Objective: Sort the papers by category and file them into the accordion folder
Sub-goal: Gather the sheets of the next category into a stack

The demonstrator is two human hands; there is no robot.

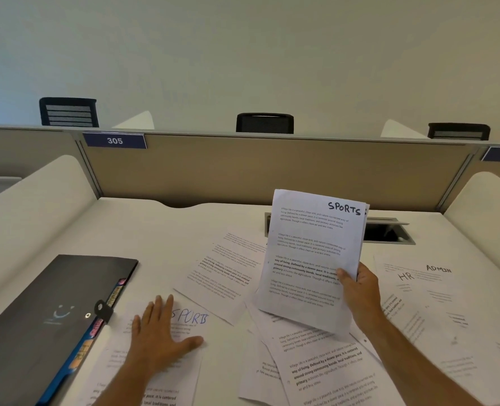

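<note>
My right hand [360,291] grips a thin stack of printed sheets marked "SPORTS" [310,259] and holds it upright above the desk. My left hand [158,332] lies flat, fingers spread, on another sheet marked "SPORTS" in blue ink [184,347] near the front of the desk. The black accordion folder [46,315] lies shut at the left, with coloured tabs showing along its right edge and a strap over its snap. Sheets marked "HR" [406,285] and "ADMIN" [441,276] lie at the right. Several loose printed sheets [316,367] overlap under the raised stack.
More sheets [228,268] are spread across the middle of the white desk [155,230]. An open cable hatch [389,232] sits behind the raised stack. A beige partition [242,168] closes the back, with white curved dividers on both sides.
</note>
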